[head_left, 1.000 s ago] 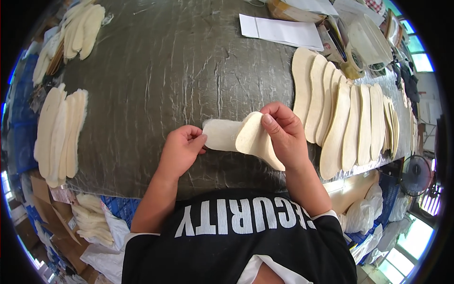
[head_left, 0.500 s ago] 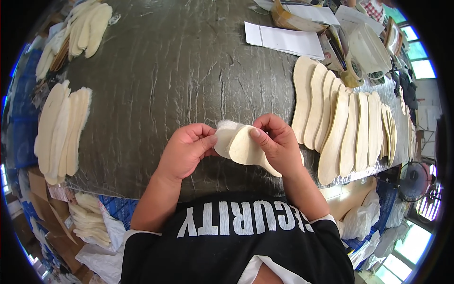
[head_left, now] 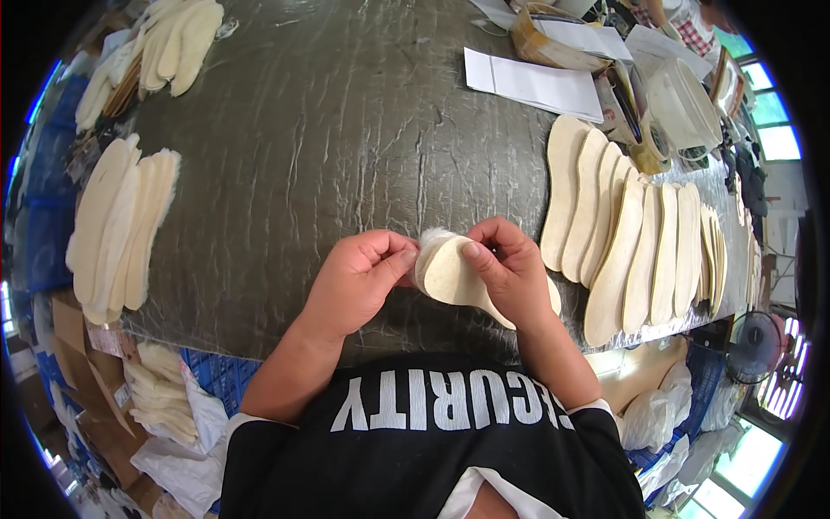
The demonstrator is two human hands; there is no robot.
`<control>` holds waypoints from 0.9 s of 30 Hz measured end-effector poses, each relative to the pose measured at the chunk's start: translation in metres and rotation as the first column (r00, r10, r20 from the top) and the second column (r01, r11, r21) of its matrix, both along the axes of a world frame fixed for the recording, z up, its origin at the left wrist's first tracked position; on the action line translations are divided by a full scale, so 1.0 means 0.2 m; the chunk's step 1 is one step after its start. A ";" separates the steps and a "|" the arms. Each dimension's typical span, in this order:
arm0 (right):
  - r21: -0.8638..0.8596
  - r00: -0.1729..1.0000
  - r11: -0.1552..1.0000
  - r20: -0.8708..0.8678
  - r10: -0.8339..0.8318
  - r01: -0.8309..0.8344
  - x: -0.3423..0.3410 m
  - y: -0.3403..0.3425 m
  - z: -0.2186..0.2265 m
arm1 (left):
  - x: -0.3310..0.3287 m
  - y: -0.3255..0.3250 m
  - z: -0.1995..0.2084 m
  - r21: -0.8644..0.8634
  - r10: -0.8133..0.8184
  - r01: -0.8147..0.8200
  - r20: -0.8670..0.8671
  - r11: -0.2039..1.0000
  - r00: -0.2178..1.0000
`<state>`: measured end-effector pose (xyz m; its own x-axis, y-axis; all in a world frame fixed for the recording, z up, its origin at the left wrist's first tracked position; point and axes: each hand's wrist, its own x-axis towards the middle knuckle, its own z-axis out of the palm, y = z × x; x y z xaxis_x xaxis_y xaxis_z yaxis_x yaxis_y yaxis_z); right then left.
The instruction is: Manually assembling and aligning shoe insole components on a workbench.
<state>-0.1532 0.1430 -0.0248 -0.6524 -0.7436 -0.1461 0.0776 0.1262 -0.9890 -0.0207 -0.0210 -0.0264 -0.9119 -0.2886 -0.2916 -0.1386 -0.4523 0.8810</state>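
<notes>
Above the table's near edge, my right hand [head_left: 512, 270] is closed on a cream insole [head_left: 456, 275], thumb on its upper face. The insole lies slantwise, its far end emerging beyond my right wrist. Behind its rounded end sits a second pale insole with a fluffy white edge [head_left: 437, 235], mostly covered. My left hand [head_left: 367, 275] pinches the left edge of this fluffy insole between thumb and fingers. How far the two pieces overlap under my right hand is hidden.
Overlapping cream insoles [head_left: 609, 208] fan out on the table [head_left: 285, 173] at right. Fluffy-edged insoles [head_left: 121, 229] are stacked at left, with another pile [head_left: 181, 48] beyond. White paper [head_left: 532, 82] and a clear plastic container [head_left: 679, 104] stand far right. A fan [head_left: 750, 346] is at right.
My left hand has moved right, toward my right hand. The fluffy insole has slid further behind the smooth one, so less of its face shows. The whole view has shifted slightly.
</notes>
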 end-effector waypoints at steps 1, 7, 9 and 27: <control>-0.002 1.000 1.000 0.007 -0.002 0.002 0.00 0.00 0.00 | -0.01 0.00 0.01 -0.031 0.004 -0.004 0.001 1.000 1.000; -0.017 1.000 1.000 0.018 -0.017 0.018 0.01 0.00 0.00 | 0.00 0.00 0.02 -0.090 -0.024 0.024 0.009 0.996 1.000; -0.020 1.000 1.000 0.027 -0.015 0.016 0.01 0.00 0.00 | 0.00 0.00 0.03 -0.095 -0.030 0.031 0.016 0.995 0.999; -0.009 0.999 1.000 0.033 -0.009 0.010 0.01 0.00 -0.01 | 0.00 0.01 0.06 -0.183 -0.057 0.052 -0.024 0.982 0.998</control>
<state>-0.1508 0.1431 -0.0263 -0.6544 -0.7388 -0.1610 0.1116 0.1161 -0.9869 -0.0202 -0.0184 -0.0142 -0.9351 -0.2844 -0.2116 -0.1314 -0.2763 0.9520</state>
